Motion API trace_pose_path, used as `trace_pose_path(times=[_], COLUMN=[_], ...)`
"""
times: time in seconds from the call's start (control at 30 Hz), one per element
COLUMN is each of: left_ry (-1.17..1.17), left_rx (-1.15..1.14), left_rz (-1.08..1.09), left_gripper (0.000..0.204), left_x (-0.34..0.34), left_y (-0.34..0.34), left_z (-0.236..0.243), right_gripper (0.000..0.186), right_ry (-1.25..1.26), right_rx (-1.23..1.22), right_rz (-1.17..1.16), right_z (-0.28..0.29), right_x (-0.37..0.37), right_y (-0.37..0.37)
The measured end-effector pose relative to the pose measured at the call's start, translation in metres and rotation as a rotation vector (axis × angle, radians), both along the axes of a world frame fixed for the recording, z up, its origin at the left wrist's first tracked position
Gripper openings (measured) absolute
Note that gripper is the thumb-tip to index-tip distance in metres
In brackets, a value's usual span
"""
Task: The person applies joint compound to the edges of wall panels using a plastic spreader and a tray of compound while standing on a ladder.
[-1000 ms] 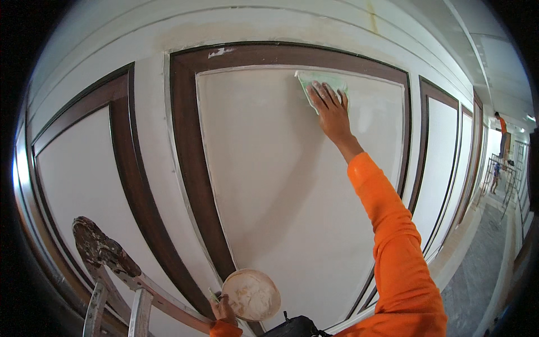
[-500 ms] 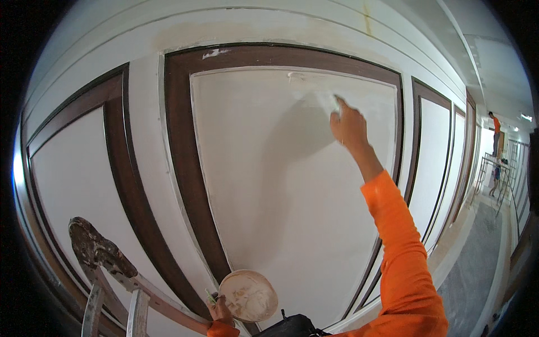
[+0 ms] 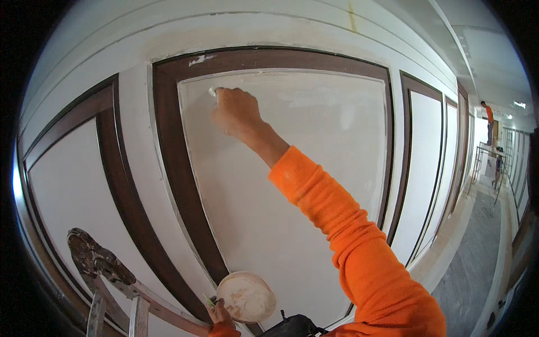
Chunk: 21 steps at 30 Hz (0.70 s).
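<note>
A white wall (image 3: 137,112) fills most of the frame, and its edges bend toward the dark rim. In the centre there is a pale panel (image 3: 314,135) inside a dark brown frame (image 3: 269,58); the orange sleeve (image 3: 342,224) crosses it and hides a part of its lower right side. At the lower left stands a ladder (image 3: 139,315) with a stained brown top, and its legs are cut off by the lower edge. At the far right, a person (image 3: 489,118) in an orange top stands on a scaffold, too small for details. In the lower middle, the round bowl (image 3: 247,296) contains a whitish paste. Beside it, a black object (image 3: 295,326) is cut off by the edge, so I cannot tell what it is.

The right hand (image 3: 238,112) is near the panel's upper left corner, its grip curled around a pale tool (image 3: 212,91), of which only a small end is visible. The left hand (image 3: 220,312) grasps the bowl at its left rim; some fingers are hidden. Just beside its thumb, a thin greenish piece (image 3: 210,300) shows, hard to make out.
</note>
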State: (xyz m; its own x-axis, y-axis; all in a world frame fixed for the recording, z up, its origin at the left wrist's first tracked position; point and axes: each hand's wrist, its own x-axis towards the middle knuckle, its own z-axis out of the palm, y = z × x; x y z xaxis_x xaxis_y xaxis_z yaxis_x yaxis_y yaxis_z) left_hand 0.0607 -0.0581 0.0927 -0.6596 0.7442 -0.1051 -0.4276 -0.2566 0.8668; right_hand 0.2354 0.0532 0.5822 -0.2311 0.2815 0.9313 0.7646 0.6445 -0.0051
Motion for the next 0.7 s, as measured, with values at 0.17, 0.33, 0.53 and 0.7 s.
trace_pose_path(times=[0.17,0.33,0.53,0.7], left_ry=[0.033,0.075,0.047,0.034], left_rx=[0.009,-0.007,-0.025,-0.012], left_rz=[0.010,-0.035,0.044,-0.020], left_gripper=[0.055,0.044,0.041,0.042], left_x=[-0.003,-0.009,0.006,-0.006], left_y=[0.005,0.010,0.004,0.010], left_z=[-0.006,-0.022,0.004,-0.025], right_gripper=[0.044,0.052,0.072,0.059], right_ry=[0.326,0.226,-0.032,-0.193], right_rx=[0.228,0.457,0.449,0.365], right_rz=[-0.174,-0.352,-0.400,-0.346], right_z=[-0.026,-0.032,-0.041,-0.050], right_x=[0.108,0.202,0.200,0.209], right_y=[0.049,0.082,0.122,0.101])
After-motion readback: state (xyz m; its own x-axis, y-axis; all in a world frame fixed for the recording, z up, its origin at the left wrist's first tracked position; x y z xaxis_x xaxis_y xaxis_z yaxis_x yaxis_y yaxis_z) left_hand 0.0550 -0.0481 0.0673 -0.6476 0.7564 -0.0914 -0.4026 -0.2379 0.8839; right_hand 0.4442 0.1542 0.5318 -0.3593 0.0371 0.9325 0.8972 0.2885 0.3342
